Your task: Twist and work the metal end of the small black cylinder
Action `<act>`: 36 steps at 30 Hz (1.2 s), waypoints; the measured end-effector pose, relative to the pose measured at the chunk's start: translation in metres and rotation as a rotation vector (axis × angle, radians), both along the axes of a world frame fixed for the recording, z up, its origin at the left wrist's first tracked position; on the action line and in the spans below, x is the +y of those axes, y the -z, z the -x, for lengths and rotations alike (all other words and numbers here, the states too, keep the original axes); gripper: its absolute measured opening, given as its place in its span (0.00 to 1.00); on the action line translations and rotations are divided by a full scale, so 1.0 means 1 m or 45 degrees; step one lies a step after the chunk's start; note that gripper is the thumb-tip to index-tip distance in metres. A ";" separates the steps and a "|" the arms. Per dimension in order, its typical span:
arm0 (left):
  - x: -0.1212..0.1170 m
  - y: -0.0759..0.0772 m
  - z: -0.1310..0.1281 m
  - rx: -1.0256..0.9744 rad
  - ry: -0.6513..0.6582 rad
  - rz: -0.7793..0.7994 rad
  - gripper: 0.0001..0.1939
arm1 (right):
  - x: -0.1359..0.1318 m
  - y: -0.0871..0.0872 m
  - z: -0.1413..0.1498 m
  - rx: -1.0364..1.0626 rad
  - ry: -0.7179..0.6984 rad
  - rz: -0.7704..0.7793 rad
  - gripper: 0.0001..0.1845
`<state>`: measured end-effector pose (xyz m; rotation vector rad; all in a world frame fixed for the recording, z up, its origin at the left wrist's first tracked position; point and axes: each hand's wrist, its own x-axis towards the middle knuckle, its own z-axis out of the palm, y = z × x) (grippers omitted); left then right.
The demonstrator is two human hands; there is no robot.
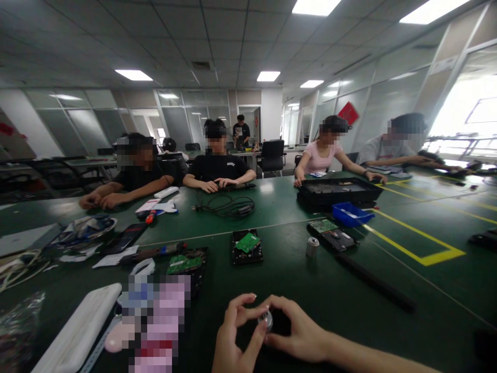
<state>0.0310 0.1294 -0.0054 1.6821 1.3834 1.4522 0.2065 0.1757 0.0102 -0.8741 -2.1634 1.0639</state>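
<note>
Just above the table's near edge, my left hand [236, 331] and my right hand [297, 331] meet around a small round silver metal part [266, 320]. The left thumb and index finger pinch it from the left. From the other side, the right thumb and fingertips close on it, covering some of its surface. Beyond my hands stands an upright metal cylinder [312, 246]. Farther out lie a hard drive with a loose green circuit board [247, 243] on it, and another hard drive [334, 235] to the right.
A black bar [375, 282] lies at right, near a blue bin [351, 214] and black tray [341, 190]. At left are a white power bank-like block [79, 329], a screwdriver-like tool [159, 252] and another drive [190, 264]. Several people sit across the green table [279, 228].
</note>
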 end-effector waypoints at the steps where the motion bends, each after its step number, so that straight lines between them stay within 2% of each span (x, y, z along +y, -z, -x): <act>1: 0.001 -0.003 -0.001 0.020 -0.010 -0.014 0.12 | 0.000 -0.002 0.000 -0.005 -0.005 0.014 0.20; 5: 0.001 -0.022 0.000 0.072 -0.050 -0.048 0.08 | -0.001 -0.009 0.001 -0.028 0.005 0.072 0.18; 9: -0.007 -0.032 0.025 0.124 -0.161 0.030 0.09 | -0.002 -0.011 0.000 -0.031 -0.003 0.089 0.20; 11: -0.014 -0.027 0.046 0.156 -0.207 0.106 0.10 | -0.002 -0.011 -0.002 -0.025 -0.013 0.086 0.21; 15: -0.028 0.000 0.079 0.438 -0.230 0.186 0.08 | -0.002 -0.012 -0.002 -0.026 -0.017 0.074 0.21; 18: -0.033 0.017 0.088 0.528 -0.290 0.113 0.10 | -0.003 -0.013 -0.002 -0.035 -0.013 0.080 0.21; 21: -0.034 0.020 0.090 0.569 -0.277 0.142 0.12 | -0.002 -0.011 -0.001 -0.033 -0.013 0.065 0.21; 24: -0.031 0.013 0.087 0.555 -0.268 0.142 0.08 | -0.001 -0.009 -0.001 -0.014 -0.026 0.051 0.21; 28: -0.023 -0.009 0.066 0.411 -0.263 0.008 0.06 | 0.000 -0.008 -0.001 -0.026 -0.028 0.040 0.21; 32: -0.010 -0.031 0.031 0.289 -0.082 -0.083 0.05 | -0.002 -0.009 -0.001 -0.025 -0.033 0.023 0.20; 36: 0.000 -0.034 0.008 0.217 0.016 -0.107 0.03 | -0.002 -0.007 -0.002 -0.045 -0.015 0.017 0.19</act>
